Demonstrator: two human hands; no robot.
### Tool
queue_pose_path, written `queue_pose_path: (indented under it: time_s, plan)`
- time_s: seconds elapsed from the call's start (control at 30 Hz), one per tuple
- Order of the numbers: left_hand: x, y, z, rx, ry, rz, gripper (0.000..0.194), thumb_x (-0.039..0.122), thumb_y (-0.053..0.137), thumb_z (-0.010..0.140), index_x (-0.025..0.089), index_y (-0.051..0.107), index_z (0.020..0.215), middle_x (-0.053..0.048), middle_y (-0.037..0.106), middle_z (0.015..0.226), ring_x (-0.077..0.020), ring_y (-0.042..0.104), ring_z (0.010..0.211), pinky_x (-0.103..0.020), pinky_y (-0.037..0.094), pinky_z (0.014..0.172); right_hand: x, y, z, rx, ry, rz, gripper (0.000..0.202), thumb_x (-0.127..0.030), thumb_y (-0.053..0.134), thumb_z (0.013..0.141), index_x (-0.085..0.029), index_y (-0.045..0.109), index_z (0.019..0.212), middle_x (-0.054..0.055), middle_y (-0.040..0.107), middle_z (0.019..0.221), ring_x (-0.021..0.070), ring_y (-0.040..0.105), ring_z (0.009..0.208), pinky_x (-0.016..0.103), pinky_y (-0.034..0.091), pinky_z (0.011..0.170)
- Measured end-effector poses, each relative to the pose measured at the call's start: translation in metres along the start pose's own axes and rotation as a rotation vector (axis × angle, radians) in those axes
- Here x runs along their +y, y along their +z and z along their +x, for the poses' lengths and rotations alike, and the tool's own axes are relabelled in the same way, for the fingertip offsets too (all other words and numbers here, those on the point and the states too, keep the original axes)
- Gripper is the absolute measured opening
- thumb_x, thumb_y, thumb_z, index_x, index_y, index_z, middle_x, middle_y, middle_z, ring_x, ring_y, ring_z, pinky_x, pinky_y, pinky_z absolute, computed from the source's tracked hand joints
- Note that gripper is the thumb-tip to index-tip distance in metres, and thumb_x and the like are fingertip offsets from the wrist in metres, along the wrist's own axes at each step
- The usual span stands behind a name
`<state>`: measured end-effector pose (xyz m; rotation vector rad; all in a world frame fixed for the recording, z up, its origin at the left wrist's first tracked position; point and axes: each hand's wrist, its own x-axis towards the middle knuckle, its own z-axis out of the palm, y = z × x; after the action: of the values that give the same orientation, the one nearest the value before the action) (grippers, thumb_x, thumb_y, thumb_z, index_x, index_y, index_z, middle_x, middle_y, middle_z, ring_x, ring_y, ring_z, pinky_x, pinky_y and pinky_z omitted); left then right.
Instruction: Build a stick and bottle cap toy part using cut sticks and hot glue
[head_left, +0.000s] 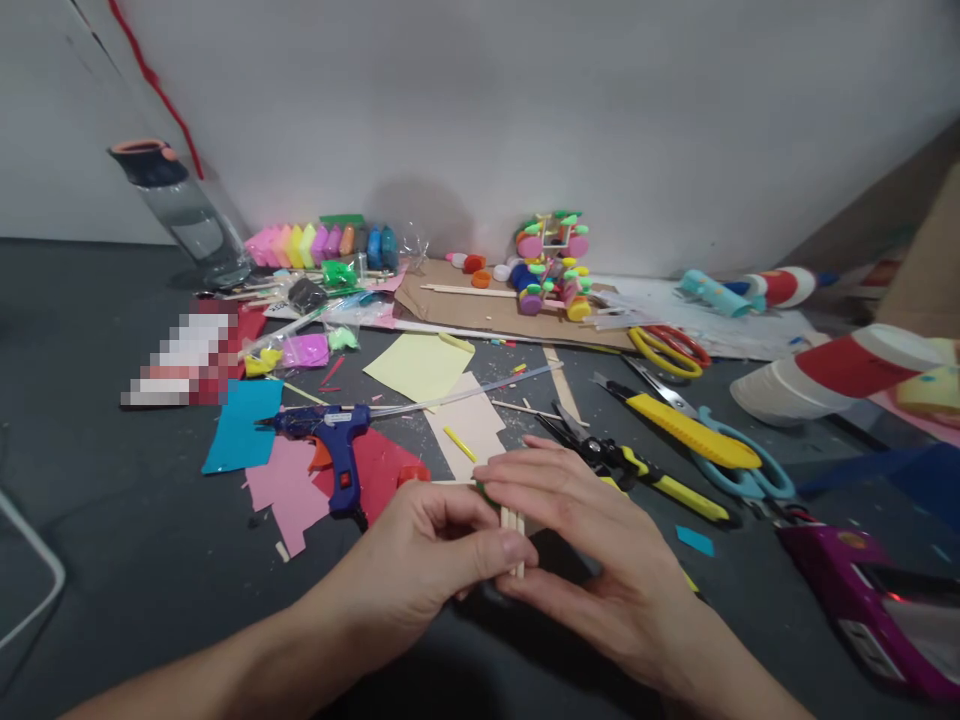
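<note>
Between my two hands is a small piece made of short wooden sticks (514,528) set side by side, with something green at its far end, mostly covered by fingers. My left hand (427,555) pinches the sticks, its thumb lying across them. Around the other side curls my right hand (607,550), fingers over the far end and thumb by the near end. Past my left hand, a blue hot glue gun (346,450) lies on its side, a clear glue stick (517,377) trailing from its back. A red round cap (413,474) shows just beyond my left knuckles.
Right: black-and-yellow cutters (645,475), a yellow utility knife (690,430), blue scissors (742,475), paper cups (832,375), a purple device (870,610). Left: coloured paper (244,425), a tilted water bottle (180,215). Behind: clay packets (322,245), a colourful stick-and-cap model (553,265) on cardboard (450,310).
</note>
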<state>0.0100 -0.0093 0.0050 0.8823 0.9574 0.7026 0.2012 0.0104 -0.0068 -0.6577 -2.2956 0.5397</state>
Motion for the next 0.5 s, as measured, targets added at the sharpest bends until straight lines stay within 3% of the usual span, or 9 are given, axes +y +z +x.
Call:
queue_pose_path:
  time_s: [0.33,0.5]
  plan:
    - [-0.0037,-0.0014,0.0008,-0.026,-0.023,-0.041,0.029,0.039,0.075,0.072,0.012,0.068,0.068,0.002,0.053,0.060,-0.0078,0.039,0.054,-0.024,0.026,0.053,-0.0018,-0.0016,0.0018,-0.006,-0.026,-0.030,0.033,-0.026,0.069,0.094,-0.017,0.060,0.125,0.006,0.071,0.119,0.0186,0.062,0.119,0.042,0.034,0.119]
    - [-0.0052,-0.0016,0.0014,-0.029,-0.034,-0.091,0.026,0.037,0.076,0.072,0.012,0.069,0.066,0.001,0.056,0.060,-0.0076,0.039,0.054,-0.024,0.025,0.053,-0.0019,-0.0008,0.0026,-0.033,-0.004,-0.022,0.037,-0.036,0.068,0.096,-0.018,0.059,0.127,0.008,0.070,0.122,0.0195,0.062,0.119,0.042,0.036,0.118]
